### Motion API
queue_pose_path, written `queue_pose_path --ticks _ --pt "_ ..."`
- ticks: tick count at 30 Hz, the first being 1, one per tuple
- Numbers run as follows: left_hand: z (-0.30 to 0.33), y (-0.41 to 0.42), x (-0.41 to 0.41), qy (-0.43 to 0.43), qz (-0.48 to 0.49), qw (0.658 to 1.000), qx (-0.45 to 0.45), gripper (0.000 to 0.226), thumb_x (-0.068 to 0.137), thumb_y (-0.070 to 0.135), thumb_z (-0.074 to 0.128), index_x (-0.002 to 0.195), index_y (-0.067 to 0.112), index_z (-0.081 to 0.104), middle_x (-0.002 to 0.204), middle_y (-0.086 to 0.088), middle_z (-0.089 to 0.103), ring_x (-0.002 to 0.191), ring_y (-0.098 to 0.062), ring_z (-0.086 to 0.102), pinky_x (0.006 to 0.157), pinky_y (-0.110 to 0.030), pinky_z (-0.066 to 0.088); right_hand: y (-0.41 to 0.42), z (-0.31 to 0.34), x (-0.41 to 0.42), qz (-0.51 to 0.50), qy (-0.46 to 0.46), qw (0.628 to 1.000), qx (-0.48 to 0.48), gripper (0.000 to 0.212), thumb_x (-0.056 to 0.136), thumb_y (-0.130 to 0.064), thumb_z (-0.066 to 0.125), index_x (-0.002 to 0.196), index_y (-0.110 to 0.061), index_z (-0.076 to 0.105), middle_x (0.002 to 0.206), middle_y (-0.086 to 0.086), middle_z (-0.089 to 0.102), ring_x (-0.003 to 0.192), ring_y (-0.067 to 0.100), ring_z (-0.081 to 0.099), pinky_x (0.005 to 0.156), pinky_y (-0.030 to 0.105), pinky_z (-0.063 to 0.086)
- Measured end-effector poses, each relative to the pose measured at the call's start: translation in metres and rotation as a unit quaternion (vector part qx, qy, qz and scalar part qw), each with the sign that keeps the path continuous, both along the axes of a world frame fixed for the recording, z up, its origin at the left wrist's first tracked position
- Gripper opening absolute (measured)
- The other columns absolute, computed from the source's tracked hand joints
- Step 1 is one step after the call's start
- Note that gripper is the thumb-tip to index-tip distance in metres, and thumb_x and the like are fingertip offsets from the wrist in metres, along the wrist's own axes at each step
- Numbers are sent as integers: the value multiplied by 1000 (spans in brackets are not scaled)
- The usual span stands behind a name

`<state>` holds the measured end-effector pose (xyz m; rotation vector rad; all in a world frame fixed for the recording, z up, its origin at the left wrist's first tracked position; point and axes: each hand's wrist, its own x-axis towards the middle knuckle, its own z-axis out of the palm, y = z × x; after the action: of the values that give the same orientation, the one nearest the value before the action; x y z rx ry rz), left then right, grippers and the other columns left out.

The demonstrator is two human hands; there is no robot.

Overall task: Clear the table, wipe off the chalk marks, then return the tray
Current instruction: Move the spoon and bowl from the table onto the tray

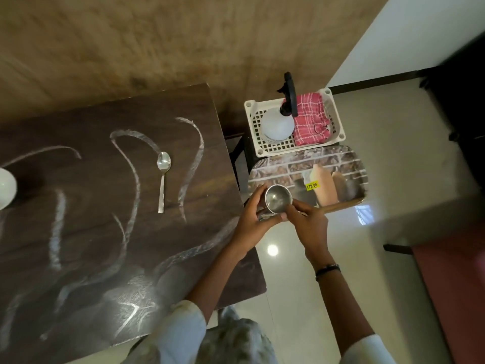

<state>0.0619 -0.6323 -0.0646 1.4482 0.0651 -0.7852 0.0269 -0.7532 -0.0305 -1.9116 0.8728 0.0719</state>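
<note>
A steel cup [277, 200] is held between both hands just past the right edge of the dark wooden table [86, 253], over the near left corner of a printed tray [349, 166]. My left hand [253, 216] curls round the cup's left side. My right hand [307, 222] pinches its right rim. White chalk marks [131, 174] loop across the tabletop. A steel spoon [162, 179] lies among them. A white bowl [6, 187] sits at the table's far left, partly cut off by the frame.
Behind the tray, a white plastic basket [265, 151] holds a white spray bottle [279, 124] with a black trigger and a red checked cloth [311, 119]. Glossy floor lies to the right, with dark furniture at the far right.
</note>
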Motion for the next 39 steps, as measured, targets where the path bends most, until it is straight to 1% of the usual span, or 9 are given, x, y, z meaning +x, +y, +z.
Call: queue_pose_path --ticks 4,11,16,20,23,25,29,35,39 --pt "-4 -9 4 25 20 999 30 55 88 38 61 138 39 38 143 10 41 125 -7 45 98 -23 44 -6 -3 2 -8 14 1000 16 31 85 -22 64 65 -45 68 77 7 69 81 29 59 76 39 50" --pt "-4 -21 9 49 68 996 27 44 95 18 52 138 25 45 129 9 51 125 -12 49 99 -26 47 -19 -13 6 -18 15 999 27 28 85 -22 64 67 -42 70 79 4 70 85 27 59 76 38 51" --pt "-8 -22 12 55 73 995 35 45 95 19 54 138 25 45 132 5 54 123 -12 51 93 -19 48 -23 -19 10 -25 10 998 55 21 84 -17 64 79 -34 74 76 0 71 70 7 54 67 26 44" --pt "-14 -21 15 58 79 994 45 47 94 19 55 139 23 44 137 -1 53 126 -16 51 104 -32 45 -25 -25 15 -22 10 998 55 15 84 -14 63 87 -22 76 75 -3 71 66 2 52 64 20 42" --pt "-18 -24 18 46 85 994 56 48 94 18 55 141 19 42 133 -9 57 122 -22 55 103 -40 46 -29 -30 22 -8 7 999 43 12 83 -13 62 76 -8 71 63 12 60 60 7 41 59 26 35" --pt "-24 -28 23 31 79 993 78 50 94 21 54 142 20 40 130 -6 59 119 -24 57 101 -46 47 -34 -34 29 9 7 1000 20 17 83 -13 61 70 -3 66 54 4 51 54 5 37 57 21 32" --pt "-44 -42 34 16 67 991 113 54 95 24 54 145 26 34 138 1 51 125 -16 50 104 -46 44 -41 -46 50 14 9 1000 -26 13 83 -15 64 76 -7 71 58 -9 58 54 -5 50 55 4 34" --pt "-64 -59 56 0 80 989 120 51 95 12 51 144 18 37 140 -6 49 131 -20 45 109 -43 40 -48 -64 74 30 -3 999 -43 33 83 -10 62 56 -27 54 50 -16 50 48 -6 48 49 5 32" --pt "-71 -62 64 -13 93 988 127 47 95 8 52 140 15 42 135 -8 54 127 -21 49 106 -38 43 -54 -74 85 41 5 998 -39 11 83 -10 64 77 -13 73 68 -10 63 55 -11 51 56 0 34"
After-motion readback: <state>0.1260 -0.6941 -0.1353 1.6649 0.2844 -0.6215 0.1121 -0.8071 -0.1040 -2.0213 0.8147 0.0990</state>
